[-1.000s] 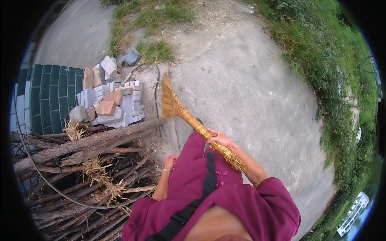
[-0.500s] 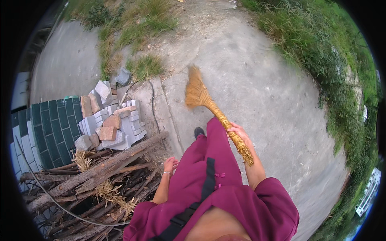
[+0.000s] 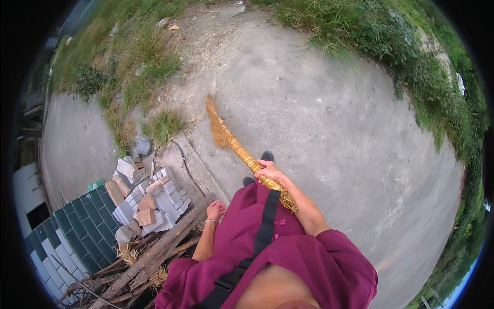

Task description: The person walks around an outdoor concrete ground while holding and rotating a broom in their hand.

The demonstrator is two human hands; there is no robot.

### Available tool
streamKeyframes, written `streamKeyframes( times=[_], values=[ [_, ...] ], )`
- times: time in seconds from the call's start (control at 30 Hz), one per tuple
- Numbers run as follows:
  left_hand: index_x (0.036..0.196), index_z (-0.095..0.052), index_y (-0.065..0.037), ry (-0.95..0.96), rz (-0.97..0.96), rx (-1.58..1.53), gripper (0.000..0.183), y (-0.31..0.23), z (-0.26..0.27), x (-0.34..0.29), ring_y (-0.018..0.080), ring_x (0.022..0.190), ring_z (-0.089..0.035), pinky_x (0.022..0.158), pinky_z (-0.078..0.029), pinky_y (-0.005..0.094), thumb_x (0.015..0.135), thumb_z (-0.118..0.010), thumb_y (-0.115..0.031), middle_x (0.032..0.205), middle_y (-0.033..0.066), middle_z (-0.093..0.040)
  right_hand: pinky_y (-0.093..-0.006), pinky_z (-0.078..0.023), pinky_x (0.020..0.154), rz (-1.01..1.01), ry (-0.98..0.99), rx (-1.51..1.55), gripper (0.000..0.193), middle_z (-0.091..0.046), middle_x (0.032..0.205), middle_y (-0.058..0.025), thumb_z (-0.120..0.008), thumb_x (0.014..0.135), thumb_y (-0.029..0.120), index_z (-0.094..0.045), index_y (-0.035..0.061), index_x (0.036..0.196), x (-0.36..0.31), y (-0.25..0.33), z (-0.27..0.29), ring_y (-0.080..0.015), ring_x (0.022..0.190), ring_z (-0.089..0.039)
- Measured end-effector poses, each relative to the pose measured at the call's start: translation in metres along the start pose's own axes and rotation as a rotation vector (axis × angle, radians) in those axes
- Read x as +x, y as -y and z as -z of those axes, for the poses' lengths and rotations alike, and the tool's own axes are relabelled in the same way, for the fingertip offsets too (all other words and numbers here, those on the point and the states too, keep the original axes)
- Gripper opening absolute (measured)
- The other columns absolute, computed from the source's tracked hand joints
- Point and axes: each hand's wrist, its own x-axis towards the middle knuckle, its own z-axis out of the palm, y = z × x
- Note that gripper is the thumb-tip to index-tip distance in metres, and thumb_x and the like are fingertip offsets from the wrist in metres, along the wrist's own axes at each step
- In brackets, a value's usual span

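Observation:
My right hand (image 3: 271,172) is closed around the handle of a straw broom (image 3: 239,149), a golden-brown hand broom with a bound, wrapped handle. Its bristle end (image 3: 216,126) fans out toward the far left, over the concrete. The handle's frayed butt sticks out below my hand, beside my forearm. At my left side hangs my left hand (image 3: 216,210), with a bracelet at its wrist. Its fingers are loosely curled and nothing shows in them. It is nearest to my thigh and the end of a log (image 3: 193,213).
Bricks and broken blocks (image 3: 146,201) are heaped at the left, by a low dark-green tiled wall (image 3: 85,224). Logs and dry sticks lie below them. A black hose (image 3: 184,162) crosses the concrete (image 3: 334,154). Grass tufts (image 3: 163,127) and bushes (image 3: 381,44) edge the ground.
The broom and my right hand have swung left, with the bristles now further left. Both my feet show now. The brick heap sits lower in view as my view has shifted.

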Motion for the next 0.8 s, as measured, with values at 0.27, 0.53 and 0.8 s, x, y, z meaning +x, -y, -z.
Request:
streamKeyframes(
  times=[0.27, 0.53, 0.8],
  values=[
    [0.099, -0.051, -0.004, -0.02, -0.102, -0.033, 0.02, -0.04, -0.013, 0.011, 0.0165, 0.066, -0.06, 0.053, -0.049, 0.0251, 0.079, -0.049, -0.008, 0.078, 0.0084, -0.06, -0.0266, -0.047, 0.044, 0.04, -0.386, 0.488, 0.074, -0.056, 0.068, -0.0087, -0.063, 0.066, 0.002, -0.027, 0.005, 0.131, -0.083, -0.035, 0.137, -0.0163, 0.049, -0.055],
    [0.1, -0.053, -0.004, 0.037, -0.144, 0.14, 0.022, -0.092, -0.044, 0.035, 0.0127, 0.059, -0.056, 0.047, -0.041, 0.0201, 0.078, -0.05, -0.008, 0.074, 0.0061, -0.059, -0.0281, -0.046, 0.041, 0.115, -0.741, 0.354, 0.079, -0.056, 0.068, -0.0081, -0.062, 0.065, 0.002, -0.023, 0.0073, 0.133, -0.138, -0.018, 0.122, -0.0159, 0.047, -0.055],
    [0.103, -0.051, -0.004, 0.185, -0.203, 0.306, 0.026, -0.198, -0.108, 0.057, 0.0138, 0.066, -0.057, 0.052, -0.045, 0.0245, 0.079, -0.048, -0.012, 0.08, 0.0076, -0.059, -0.028, -0.047, 0.044, 0.181, -0.282, 0.465, 0.074, -0.058, 0.074, -0.009, -0.065, 0.064, 0.004, -0.031, 0.0071, 0.13, 0.019, 0.082, 0.122, -0.016, 0.05, -0.056]
  ],
)
